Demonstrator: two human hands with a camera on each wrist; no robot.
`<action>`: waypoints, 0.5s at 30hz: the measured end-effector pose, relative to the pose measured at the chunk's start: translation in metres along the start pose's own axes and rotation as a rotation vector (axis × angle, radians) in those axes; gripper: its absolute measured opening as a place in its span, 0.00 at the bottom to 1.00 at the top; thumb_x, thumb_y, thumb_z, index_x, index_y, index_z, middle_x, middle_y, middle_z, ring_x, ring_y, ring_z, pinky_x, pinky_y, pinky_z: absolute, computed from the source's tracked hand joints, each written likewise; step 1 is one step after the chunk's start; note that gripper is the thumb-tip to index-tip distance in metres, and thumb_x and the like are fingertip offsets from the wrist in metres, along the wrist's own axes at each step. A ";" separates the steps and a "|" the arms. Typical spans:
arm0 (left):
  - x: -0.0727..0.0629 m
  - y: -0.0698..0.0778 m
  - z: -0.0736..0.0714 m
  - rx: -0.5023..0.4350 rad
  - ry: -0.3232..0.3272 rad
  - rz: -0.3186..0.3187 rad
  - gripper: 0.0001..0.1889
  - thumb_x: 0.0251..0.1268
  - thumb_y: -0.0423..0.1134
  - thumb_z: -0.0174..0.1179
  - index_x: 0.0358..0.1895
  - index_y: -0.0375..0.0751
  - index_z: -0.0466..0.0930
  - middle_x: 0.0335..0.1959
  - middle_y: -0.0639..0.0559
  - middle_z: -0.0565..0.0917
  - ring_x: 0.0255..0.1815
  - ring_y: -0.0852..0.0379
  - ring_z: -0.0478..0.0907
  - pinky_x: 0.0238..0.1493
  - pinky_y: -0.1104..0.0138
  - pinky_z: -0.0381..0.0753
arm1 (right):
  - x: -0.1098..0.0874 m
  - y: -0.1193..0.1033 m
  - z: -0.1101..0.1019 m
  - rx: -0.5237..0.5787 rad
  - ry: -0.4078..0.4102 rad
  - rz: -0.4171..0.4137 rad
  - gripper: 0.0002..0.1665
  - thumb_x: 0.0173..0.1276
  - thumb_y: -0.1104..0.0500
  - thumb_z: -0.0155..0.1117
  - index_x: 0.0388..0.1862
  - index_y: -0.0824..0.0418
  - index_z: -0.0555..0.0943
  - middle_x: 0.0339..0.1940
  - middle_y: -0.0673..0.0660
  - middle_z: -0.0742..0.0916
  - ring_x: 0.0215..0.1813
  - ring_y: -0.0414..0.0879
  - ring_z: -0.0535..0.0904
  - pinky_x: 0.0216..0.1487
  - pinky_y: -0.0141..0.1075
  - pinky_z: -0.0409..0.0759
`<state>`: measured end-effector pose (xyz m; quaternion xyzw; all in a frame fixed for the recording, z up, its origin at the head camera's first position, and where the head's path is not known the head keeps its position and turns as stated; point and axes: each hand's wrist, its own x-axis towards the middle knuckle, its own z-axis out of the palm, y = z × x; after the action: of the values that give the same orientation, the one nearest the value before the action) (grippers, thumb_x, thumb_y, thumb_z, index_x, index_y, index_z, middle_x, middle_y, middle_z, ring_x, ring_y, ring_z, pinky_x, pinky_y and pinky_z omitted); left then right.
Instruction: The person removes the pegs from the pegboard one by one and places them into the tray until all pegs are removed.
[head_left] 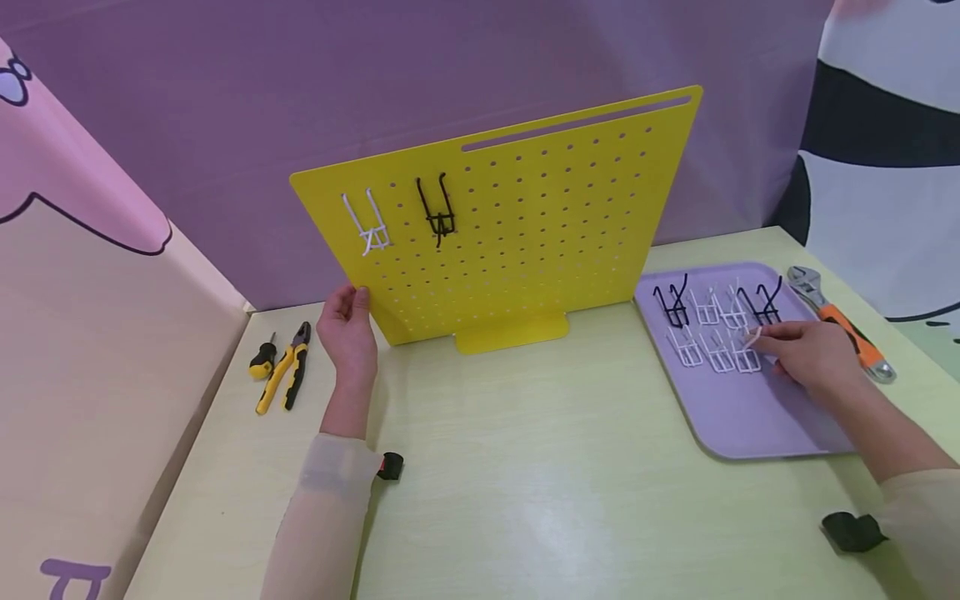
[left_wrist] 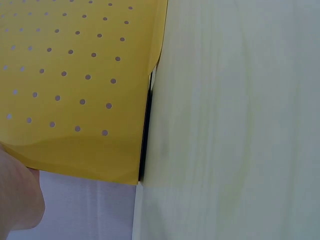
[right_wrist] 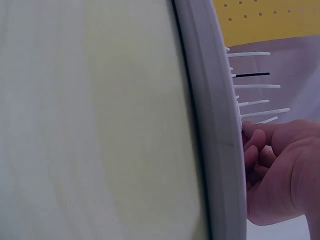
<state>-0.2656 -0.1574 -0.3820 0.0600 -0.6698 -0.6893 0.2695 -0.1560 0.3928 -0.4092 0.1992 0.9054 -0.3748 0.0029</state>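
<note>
A yellow pegboard (head_left: 525, 225) stands upright on the table, its perforated face toward me. My left hand (head_left: 349, 329) grips its left edge low down, and in the left wrist view that hand (left_wrist: 19, 195) shows only partly beside the board's edge. One white hook (head_left: 372, 233) and one black hook (head_left: 439, 221) hang at the board's upper left. Over the purple tray (head_left: 750, 425), my right hand (head_left: 813, 354) pinches a white pegboard hook (head_left: 752, 337) between thumb and forefinger. Several white hooks (head_left: 686, 348) and two black hooks (head_left: 675, 308) lie on the tray around it.
An adjustable wrench (head_left: 843, 325) with an orange handle lies along the tray's right side. Left of the board are yellow-and-black pliers (head_left: 287, 367) and a stubby screwdriver (head_left: 263, 360). A purple backdrop (head_left: 375, 75) rises behind the table.
</note>
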 end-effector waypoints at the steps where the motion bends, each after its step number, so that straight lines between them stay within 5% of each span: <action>1: 0.000 0.000 0.000 0.002 0.000 0.000 0.14 0.73 0.42 0.62 0.54 0.38 0.82 0.49 0.48 0.82 0.50 0.55 0.78 0.58 0.67 0.79 | 0.000 0.000 0.000 0.006 -0.001 0.006 0.31 0.72 0.49 0.63 0.61 0.74 0.77 0.23 0.51 0.81 0.25 0.44 0.75 0.24 0.37 0.71; 15: 0.000 -0.001 0.000 -0.017 -0.007 0.000 0.14 0.73 0.41 0.62 0.54 0.37 0.82 0.49 0.48 0.82 0.51 0.55 0.78 0.58 0.67 0.79 | 0.001 0.003 0.000 0.072 -0.001 0.029 0.29 0.74 0.51 0.62 0.62 0.73 0.77 0.28 0.49 0.83 0.26 0.42 0.78 0.26 0.35 0.77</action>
<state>-0.2659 -0.1578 -0.3830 0.0551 -0.6648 -0.6952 0.2676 -0.1558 0.3952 -0.4118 0.2123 0.8884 -0.4070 0.0015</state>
